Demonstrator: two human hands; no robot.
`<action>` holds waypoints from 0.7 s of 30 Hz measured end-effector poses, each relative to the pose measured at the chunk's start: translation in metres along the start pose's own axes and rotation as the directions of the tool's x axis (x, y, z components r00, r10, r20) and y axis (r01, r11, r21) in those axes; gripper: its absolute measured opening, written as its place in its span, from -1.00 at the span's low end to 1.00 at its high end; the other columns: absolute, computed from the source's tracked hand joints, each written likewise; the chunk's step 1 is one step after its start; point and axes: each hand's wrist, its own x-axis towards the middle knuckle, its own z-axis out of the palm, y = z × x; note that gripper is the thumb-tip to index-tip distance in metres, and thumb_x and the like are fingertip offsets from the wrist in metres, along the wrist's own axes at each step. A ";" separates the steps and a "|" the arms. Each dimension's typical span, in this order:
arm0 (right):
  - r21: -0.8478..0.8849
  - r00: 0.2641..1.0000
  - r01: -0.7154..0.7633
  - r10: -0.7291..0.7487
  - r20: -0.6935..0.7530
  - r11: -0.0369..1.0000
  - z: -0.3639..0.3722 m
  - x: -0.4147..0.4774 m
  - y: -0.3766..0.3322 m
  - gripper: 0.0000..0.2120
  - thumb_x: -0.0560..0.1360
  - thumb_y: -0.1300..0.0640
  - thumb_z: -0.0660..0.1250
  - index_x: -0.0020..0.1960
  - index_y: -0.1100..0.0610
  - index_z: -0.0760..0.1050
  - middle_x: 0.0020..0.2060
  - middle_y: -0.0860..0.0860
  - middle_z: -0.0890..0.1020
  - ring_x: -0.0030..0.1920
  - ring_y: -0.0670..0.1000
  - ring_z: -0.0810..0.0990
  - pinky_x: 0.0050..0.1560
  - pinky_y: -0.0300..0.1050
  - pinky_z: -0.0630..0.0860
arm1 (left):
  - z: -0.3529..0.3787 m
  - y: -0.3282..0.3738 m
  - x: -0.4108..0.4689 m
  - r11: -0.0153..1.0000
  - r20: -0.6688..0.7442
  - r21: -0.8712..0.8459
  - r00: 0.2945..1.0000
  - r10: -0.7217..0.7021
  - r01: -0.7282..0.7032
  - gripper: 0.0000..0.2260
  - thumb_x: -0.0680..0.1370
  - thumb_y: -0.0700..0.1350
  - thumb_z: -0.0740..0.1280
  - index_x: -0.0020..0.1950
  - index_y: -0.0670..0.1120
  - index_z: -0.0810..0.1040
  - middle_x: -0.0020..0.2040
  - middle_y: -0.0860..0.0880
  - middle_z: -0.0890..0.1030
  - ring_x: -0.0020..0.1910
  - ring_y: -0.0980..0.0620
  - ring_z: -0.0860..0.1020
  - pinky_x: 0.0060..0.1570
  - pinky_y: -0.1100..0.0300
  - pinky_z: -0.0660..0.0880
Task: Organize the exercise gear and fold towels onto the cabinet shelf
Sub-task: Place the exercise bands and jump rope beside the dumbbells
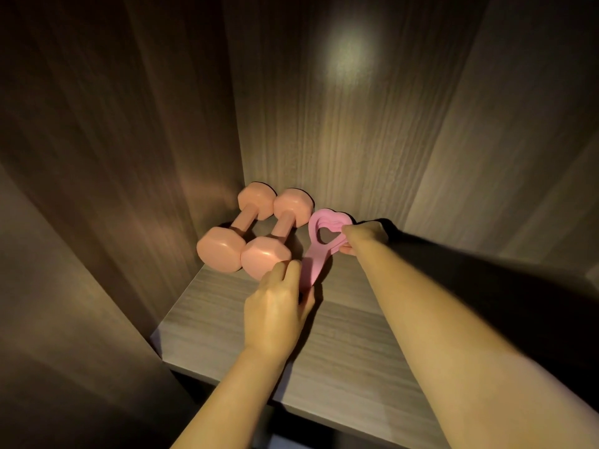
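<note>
Dim wood-grain cabinet interior, grey cabinet shelf (340, 351) across the lower middle.

Left fingers (285, 270) are curled and pressed together, pinching the near, flattened end of the pink resistance bands (319, 251). Thumb is hidden behind the strip. Right fingers (348, 233) pinch the right side of the far end, where the stacked bands open into a heart-shaped loop. Fingertips are partly hidden by the bands.

Left hand (275, 315) is back-up to the camera, over the shelf middle. Right hand (363, 236) is farther in, near the back wall (340, 140). Both forearms are bare, coming in from the bottom edge.

The bands stretch between the two hands, running front to back. Cannot tell whether they rest on the shelf or are held just above it.

Just left of the bands, two peach dumbbells lie side by side on the shelf in the back left corner: left dumbbell (241, 222) near the side wall (146, 140), right dumbbell (282, 228) touching or nearly touching it. Left fingers sit just beside the right dumbbell's near head.

Bright light patch (346, 56) high on the back wall.
</note>
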 end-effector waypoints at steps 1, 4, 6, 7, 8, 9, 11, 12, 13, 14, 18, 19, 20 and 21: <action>-0.005 1.000 0.014 -0.014 0.013 1.000 -0.001 0.001 0.001 -0.74 0.49 0.33 0.40 0.17 0.32 0.51 0.00 0.27 0.66 -0.10 0.19 0.70 -0.33 -0.12 0.61 | 0.001 -0.002 -0.001 1.000 -0.001 0.023 1.000 0.008 -0.008 -0.76 0.43 -0.06 0.51 -0.02 -0.13 0.56 -0.17 -0.03 0.59 -0.29 0.04 0.55 -0.46 0.15 0.54; -0.053 0.996 0.085 -0.083 0.033 0.995 -0.005 0.004 0.005 -0.72 0.48 0.28 0.43 0.14 0.35 0.51 0.00 0.28 0.65 -0.10 0.22 0.69 -0.21 0.01 0.64 | 0.001 -0.005 -0.004 0.997 -0.010 0.077 1.000 -0.010 0.010 -0.76 0.42 -0.04 0.51 -0.03 -0.12 0.57 -0.18 -0.03 0.58 -0.30 0.03 0.53 -0.48 0.17 0.50; -0.089 0.992 0.124 -0.122 0.029 0.988 -0.005 0.005 0.007 -0.73 0.49 0.26 0.42 0.13 0.36 0.52 0.00 0.29 0.65 -0.10 0.23 0.69 -0.17 0.05 0.65 | 0.000 -0.005 -0.004 0.994 -0.018 0.107 1.000 -0.025 0.027 -0.73 0.39 -0.06 0.54 -0.02 -0.14 0.58 -0.16 -0.07 0.57 -0.32 0.01 0.52 -0.49 0.20 0.45; -0.100 0.991 0.136 -0.133 0.033 0.986 -0.004 0.005 0.008 -0.74 0.50 0.25 0.41 0.14 0.36 0.52 0.00 0.29 0.65 -0.10 0.23 0.69 -0.14 0.07 0.65 | 0.000 -0.004 -0.004 0.992 -0.025 0.127 0.999 -0.025 0.028 -0.73 0.38 -0.07 0.55 -0.02 -0.15 0.59 -0.15 -0.09 0.57 -0.33 0.00 0.52 -0.50 0.20 0.42; -0.103 0.989 0.145 -0.141 0.043 0.984 -0.004 0.004 0.009 -0.74 0.52 0.24 0.39 0.15 0.36 0.52 0.00 0.29 0.65 -0.11 0.23 0.69 -0.12 0.08 0.65 | -0.001 -0.004 -0.005 0.989 -0.029 0.147 0.999 -0.019 0.023 -0.72 0.37 -0.08 0.56 -0.03 -0.16 0.60 -0.13 -0.10 0.56 -0.34 -0.02 0.52 -0.49 0.19 0.40; -0.094 0.988 0.151 -0.146 0.058 0.984 -0.005 0.004 0.010 -0.74 0.53 0.23 0.37 0.17 0.36 0.52 0.00 0.29 0.65 -0.11 0.23 0.69 -0.11 0.08 0.65 | -0.001 -0.003 -0.005 0.986 -0.031 0.164 0.999 -0.011 0.016 -0.72 0.36 -0.10 0.56 -0.03 -0.17 0.60 -0.13 -0.12 0.55 -0.35 -0.03 0.51 -0.49 0.17 0.40; -0.084 0.984 0.165 -0.159 0.080 0.983 -0.009 0.003 0.011 -0.71 0.57 0.18 0.33 0.20 0.35 0.51 0.04 0.28 0.64 -0.12 0.20 0.68 -0.11 0.06 0.65 | -0.003 -0.004 -0.006 0.985 -0.019 0.173 1.000 -0.006 0.009 -0.70 0.37 -0.12 0.56 0.04 -0.18 0.61 -0.11 -0.13 0.55 -0.35 -0.05 0.52 -0.47 0.12 0.43; -0.136 0.981 0.190 -0.182 0.073 0.972 -0.012 0.001 0.012 -0.69 0.59 0.13 0.30 0.21 0.33 0.51 0.07 0.26 0.62 -0.11 0.19 0.66 -0.10 0.05 0.64 | -0.003 -0.004 -0.006 0.985 -0.001 0.172 1.000 -0.010 0.011 -0.66 0.39 -0.14 0.55 0.12 -0.18 0.60 -0.10 -0.13 0.56 -0.34 -0.06 0.52 -0.44 0.10 0.44; -0.254 0.972 0.235 -0.229 0.054 0.938 -0.015 -0.002 0.013 -0.66 0.60 0.08 0.26 0.22 0.32 0.51 0.12 0.25 0.59 -0.07 0.20 0.64 -0.07 0.04 0.62 | -0.004 -0.005 -0.006 0.984 0.029 0.176 0.999 -0.017 0.012 -0.61 0.42 -0.14 0.52 0.21 -0.17 0.59 -0.08 -0.14 0.56 -0.31 -0.07 0.53 -0.41 0.08 0.46; -0.407 0.955 0.286 -0.295 0.042 0.868 -0.019 -0.006 0.015 -0.63 0.62 0.03 0.22 0.23 0.31 0.51 0.18 0.24 0.54 0.01 0.21 0.61 -0.03 0.00 0.58 | -0.006 -0.005 -0.006 0.982 0.070 0.188 0.997 -0.028 0.014 -0.57 0.45 -0.13 0.50 0.29 -0.14 0.55 -0.04 -0.13 0.56 -0.27 -0.07 0.54 -0.36 0.07 0.47; -0.804 0.872 0.389 -0.462 0.164 0.450 -0.044 -0.035 0.025 -0.57 0.63 -0.05 0.14 0.37 0.19 0.40 0.36 0.19 0.35 0.29 0.22 0.39 0.20 0.05 0.41 | -0.017 -0.003 -0.007 0.964 0.242 0.266 0.966 -0.091 0.024 -0.41 0.56 0.02 0.34 0.54 -0.04 0.22 0.19 -0.09 0.46 -0.02 -0.05 0.53 -0.10 0.08 0.46; -0.847 0.867 0.395 -0.447 0.217 0.355 -0.053 -0.046 0.028 -0.55 0.63 -0.07 0.13 0.43 0.15 0.34 0.40 0.18 0.31 0.36 0.22 0.32 0.30 0.11 0.35 | -0.022 0.001 -0.009 0.954 0.276 0.299 0.956 -0.104 0.018 -0.37 0.57 0.04 0.31 0.57 -0.02 0.12 0.23 -0.08 0.43 0.04 -0.05 0.52 -0.05 0.09 0.45; -0.876 0.870 0.395 -0.418 0.261 0.275 -0.063 -0.058 0.031 -0.52 0.63 -0.08 0.12 0.48 0.11 0.27 0.44 0.16 0.27 0.42 0.22 0.25 0.38 0.16 0.26 | -0.029 0.005 -0.011 0.946 0.302 0.323 0.946 -0.118 0.015 -0.33 0.57 0.06 0.29 0.58 -0.02 0.04 0.25 -0.08 0.40 0.09 -0.05 0.50 -0.01 0.09 0.44; -0.893 0.873 0.396 -0.389 0.294 0.215 -0.074 -0.071 0.034 -0.49 0.63 -0.09 0.11 0.52 0.08 0.21 0.49 0.14 0.21 0.47 0.22 0.16 0.44 0.21 0.15 | -0.037 0.011 -0.014 0.941 0.323 0.338 0.937 -0.134 0.018 -0.31 0.58 0.08 0.28 0.58 -0.03 0.00 0.27 -0.08 0.39 0.13 -0.06 0.47 0.02 0.08 0.43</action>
